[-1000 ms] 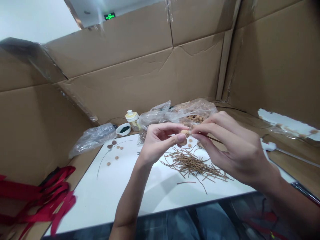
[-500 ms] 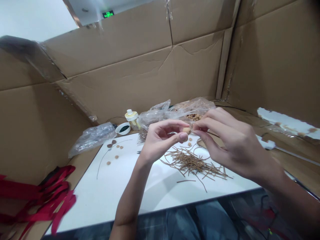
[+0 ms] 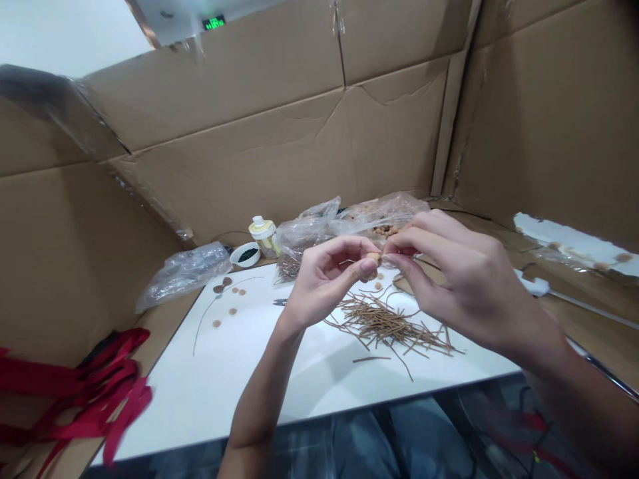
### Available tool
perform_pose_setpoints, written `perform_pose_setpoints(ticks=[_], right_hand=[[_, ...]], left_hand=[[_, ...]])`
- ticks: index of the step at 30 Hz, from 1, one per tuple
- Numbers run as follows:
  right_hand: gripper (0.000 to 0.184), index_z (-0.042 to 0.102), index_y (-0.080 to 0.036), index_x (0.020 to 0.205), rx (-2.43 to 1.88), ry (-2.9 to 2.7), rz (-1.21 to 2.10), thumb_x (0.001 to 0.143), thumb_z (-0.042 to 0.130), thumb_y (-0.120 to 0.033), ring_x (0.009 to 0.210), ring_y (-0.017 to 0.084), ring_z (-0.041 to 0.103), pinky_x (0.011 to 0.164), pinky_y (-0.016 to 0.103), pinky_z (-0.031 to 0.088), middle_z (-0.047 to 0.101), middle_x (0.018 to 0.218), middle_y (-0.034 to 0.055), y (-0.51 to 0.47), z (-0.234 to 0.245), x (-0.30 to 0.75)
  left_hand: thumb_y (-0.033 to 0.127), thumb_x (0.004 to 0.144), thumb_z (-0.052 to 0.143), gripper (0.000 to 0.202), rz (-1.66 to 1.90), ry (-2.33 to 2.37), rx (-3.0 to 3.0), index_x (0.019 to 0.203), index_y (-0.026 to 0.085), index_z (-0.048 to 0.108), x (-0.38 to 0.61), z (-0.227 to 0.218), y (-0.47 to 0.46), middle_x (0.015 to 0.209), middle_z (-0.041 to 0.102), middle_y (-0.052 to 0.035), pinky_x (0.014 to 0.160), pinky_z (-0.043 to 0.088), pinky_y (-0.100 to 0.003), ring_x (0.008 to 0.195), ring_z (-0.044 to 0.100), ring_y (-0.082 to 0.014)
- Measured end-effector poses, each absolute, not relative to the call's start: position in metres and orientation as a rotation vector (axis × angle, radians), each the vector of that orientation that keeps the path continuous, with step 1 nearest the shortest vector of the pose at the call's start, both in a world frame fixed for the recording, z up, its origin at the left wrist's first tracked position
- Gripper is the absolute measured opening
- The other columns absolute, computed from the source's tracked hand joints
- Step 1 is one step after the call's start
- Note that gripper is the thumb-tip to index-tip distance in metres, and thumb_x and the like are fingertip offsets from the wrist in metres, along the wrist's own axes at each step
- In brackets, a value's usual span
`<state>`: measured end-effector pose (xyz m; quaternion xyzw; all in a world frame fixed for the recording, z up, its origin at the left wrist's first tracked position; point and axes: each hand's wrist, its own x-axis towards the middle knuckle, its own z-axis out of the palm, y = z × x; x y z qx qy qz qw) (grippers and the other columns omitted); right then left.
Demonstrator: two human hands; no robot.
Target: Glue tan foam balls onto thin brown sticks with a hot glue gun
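Between the thumb and forefinger of my left hand (image 3: 332, 276) is a small tan ball-shaped bead (image 3: 373, 257). My right hand (image 3: 444, 273) is pinched closed right beside the bead, its fingertips nearly meeting the left ones; whatever it grips is too small to make out. Both hands are raised above the white table (image 3: 239, 386). Below them lies a loose pile of thin brown sticks (image 3: 389, 322). To the left, several tan beads (image 3: 232, 311) and some dark brown round pieces (image 3: 218, 289) rest near a thin curved wire (image 3: 197, 326).
At the back are a white bowl of dark green bits (image 3: 244, 255), a white-capped bottle (image 3: 263, 234) and clear plastic bags (image 3: 309, 233). A white glue gun (image 3: 535, 285) lies right. Red ribbon (image 3: 124, 406) hangs at left. Cardboard walls (image 3: 249, 159) surround the table.
My right fingertips have drawn slightly closer to the bead. My left hand has shifted a little, showing more of the dark tool tip on the table behind it.
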<state>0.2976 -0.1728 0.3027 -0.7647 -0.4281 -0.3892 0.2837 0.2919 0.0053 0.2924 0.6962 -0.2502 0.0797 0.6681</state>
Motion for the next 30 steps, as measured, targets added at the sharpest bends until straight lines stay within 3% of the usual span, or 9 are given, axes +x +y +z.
perform_pose_setpoints(ticks=[11, 18, 30], right_hand=[[0.009, 0.065, -0.01, 0.083, -1.947, -1.106, -0.905, 0.085, 0.057, -0.005, 0.072, 0.017, 0.063, 0.066, 0.029, 0.048, 0.068, 0.08, 0.0086, -0.1763, 0.3042, 0.2938], [0.007, 0.068, -0.012, 0.083, -1.961, -0.978, -0.977, 0.084, 0.062, -0.01, 0.069, 0.015, 0.068, 0.057, 0.024, 0.047, 0.074, 0.081, 0.0056, -0.1744, 0.3035, 0.2944], [0.007, 0.07, -0.016, 0.083, -1.937, -0.934, -0.688, 0.084, 0.063, -0.015, 0.061, 0.01, 0.064, 0.054, 0.022, 0.045, 0.073, 0.075, -0.0025, -0.1745, 0.3076, 0.2913]], left_hand=[[0.025, 0.08, 0.07, 0.013, 0.235, -0.562, 1.585, 0.09, 0.017, 0.068, 0.2915, 0.2915, 0.0035, 0.078, 0.064, -0.0032, 0.059, 0.05, -0.022, 0.065, 0.057, -0.0099], [0.023, 0.078, 0.072, 0.016, 0.256, -0.551, 1.558, 0.094, 0.018, 0.072, 0.2921, 0.2909, 0.0047, 0.081, 0.068, -0.003, 0.063, 0.052, -0.022, 0.069, 0.06, -0.0102], [0.02, 0.08, 0.07, 0.006, 0.24, -0.617, 1.549, 0.084, 0.016, 0.068, 0.2926, 0.2908, 0.0049, 0.071, 0.062, -0.0013, 0.059, 0.051, -0.021, 0.062, 0.057, -0.009]])
